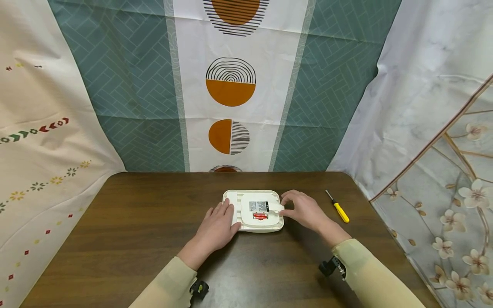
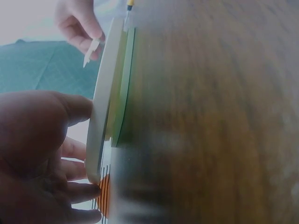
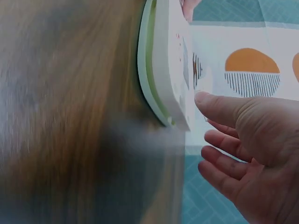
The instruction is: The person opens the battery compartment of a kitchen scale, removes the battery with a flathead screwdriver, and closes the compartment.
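A flat white device (image 1: 239,195), which looks like a kitchen scale, lies on the table with its labelled underside up. Red batteries (image 1: 260,216) show in its uncovered compartment, just below the grey label. My left hand (image 1: 217,226) rests on the device's left end, fingers extended over it and thumb at the near edge. At the right end, my right hand (image 1: 304,208) pinches a small white battery cover (image 1: 275,207) between thumb and fingers. The left wrist view shows this cover (image 2: 91,52) tilted above the device's surface.
To the right of my right hand, a screwdriver (image 1: 340,212) with a yellow handle lies on the brown wooden table (image 1: 154,214). A patterned curtain (image 1: 146,85) hangs behind the table's back edge, with more cloth at both sides.
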`<act>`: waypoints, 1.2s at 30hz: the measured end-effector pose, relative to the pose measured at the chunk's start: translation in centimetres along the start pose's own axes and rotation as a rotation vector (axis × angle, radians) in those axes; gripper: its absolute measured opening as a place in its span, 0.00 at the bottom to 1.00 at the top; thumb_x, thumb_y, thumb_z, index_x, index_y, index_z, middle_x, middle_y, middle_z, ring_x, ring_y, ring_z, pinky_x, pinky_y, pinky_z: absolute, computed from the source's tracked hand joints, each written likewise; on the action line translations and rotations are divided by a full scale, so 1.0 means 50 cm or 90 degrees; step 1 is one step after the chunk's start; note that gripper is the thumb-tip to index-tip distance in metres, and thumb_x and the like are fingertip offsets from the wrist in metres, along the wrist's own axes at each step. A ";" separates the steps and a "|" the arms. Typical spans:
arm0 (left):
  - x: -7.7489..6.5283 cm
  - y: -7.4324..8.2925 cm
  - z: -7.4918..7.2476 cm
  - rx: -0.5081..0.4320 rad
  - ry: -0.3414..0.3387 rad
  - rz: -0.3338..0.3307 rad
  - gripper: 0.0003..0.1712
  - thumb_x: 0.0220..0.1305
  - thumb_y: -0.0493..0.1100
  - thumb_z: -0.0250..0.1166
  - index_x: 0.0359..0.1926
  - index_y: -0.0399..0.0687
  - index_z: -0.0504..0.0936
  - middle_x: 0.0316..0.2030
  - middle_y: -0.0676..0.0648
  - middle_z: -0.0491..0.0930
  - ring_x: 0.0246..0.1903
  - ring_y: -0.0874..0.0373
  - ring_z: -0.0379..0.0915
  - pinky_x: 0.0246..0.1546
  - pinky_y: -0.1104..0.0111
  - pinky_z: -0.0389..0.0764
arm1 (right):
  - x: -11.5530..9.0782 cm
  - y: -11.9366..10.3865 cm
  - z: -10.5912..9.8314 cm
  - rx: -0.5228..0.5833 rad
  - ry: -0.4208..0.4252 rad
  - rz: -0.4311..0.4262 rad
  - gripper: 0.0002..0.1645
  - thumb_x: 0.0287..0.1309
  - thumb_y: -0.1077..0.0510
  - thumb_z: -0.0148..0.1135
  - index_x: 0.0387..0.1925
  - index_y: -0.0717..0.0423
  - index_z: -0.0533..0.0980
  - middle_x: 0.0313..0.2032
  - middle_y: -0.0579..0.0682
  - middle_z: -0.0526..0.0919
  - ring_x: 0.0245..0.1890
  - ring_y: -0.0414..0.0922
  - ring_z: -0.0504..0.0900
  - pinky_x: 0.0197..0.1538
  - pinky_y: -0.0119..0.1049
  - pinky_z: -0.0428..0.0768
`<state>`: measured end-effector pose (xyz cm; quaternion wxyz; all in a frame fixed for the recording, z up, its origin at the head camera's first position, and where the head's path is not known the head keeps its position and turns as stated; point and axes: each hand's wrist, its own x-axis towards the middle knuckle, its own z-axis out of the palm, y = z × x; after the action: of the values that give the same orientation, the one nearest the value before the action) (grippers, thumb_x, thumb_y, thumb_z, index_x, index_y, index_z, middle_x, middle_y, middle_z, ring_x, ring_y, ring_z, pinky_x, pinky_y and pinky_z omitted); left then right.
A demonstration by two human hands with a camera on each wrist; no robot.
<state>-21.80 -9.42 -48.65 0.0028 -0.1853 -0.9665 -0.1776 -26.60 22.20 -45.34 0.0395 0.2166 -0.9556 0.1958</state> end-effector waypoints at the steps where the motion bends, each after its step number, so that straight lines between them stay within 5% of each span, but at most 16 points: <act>1: 0.000 0.000 0.000 -0.001 0.000 0.000 0.40 0.83 0.54 0.64 0.81 0.31 0.67 0.82 0.29 0.60 0.81 0.32 0.58 0.78 0.36 0.60 | -0.001 0.005 -0.002 -0.006 0.003 0.001 0.12 0.63 0.53 0.83 0.42 0.51 0.86 0.60 0.55 0.87 0.62 0.58 0.85 0.62 0.58 0.82; 15: 0.002 0.001 0.002 -0.002 0.005 0.002 0.40 0.83 0.54 0.65 0.80 0.31 0.68 0.82 0.29 0.61 0.81 0.32 0.59 0.78 0.36 0.61 | -0.006 0.060 -0.040 -0.069 0.011 0.005 0.12 0.62 0.54 0.83 0.38 0.50 0.84 0.57 0.56 0.88 0.58 0.58 0.87 0.55 0.58 0.85; 21: 0.002 0.000 0.003 0.000 0.008 0.003 0.40 0.83 0.54 0.65 0.80 0.31 0.68 0.82 0.29 0.61 0.81 0.32 0.59 0.78 0.36 0.61 | -0.005 0.088 -0.056 -0.098 0.004 0.007 0.13 0.62 0.53 0.83 0.37 0.50 0.84 0.55 0.56 0.88 0.56 0.60 0.87 0.54 0.67 0.83; 27: 0.002 -0.001 0.004 0.001 0.012 0.003 0.40 0.82 0.54 0.65 0.80 0.31 0.69 0.82 0.29 0.61 0.80 0.31 0.59 0.78 0.36 0.61 | 0.000 0.114 -0.073 -0.127 -0.006 0.008 0.13 0.62 0.54 0.83 0.36 0.49 0.83 0.52 0.56 0.89 0.52 0.58 0.88 0.49 0.57 0.85; 36: 0.003 0.001 0.003 0.003 0.008 -0.003 0.41 0.83 0.56 0.64 0.81 0.32 0.68 0.82 0.29 0.61 0.81 0.31 0.59 0.78 0.36 0.60 | 0.002 0.140 -0.089 -0.157 -0.048 0.022 0.13 0.63 0.53 0.83 0.35 0.50 0.82 0.52 0.56 0.88 0.49 0.57 0.86 0.46 0.57 0.85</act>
<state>-21.91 -9.30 -48.76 0.0092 -0.1819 -0.9673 -0.1763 -29.76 29.71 -43.73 0.0266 0.2009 -0.9768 0.0694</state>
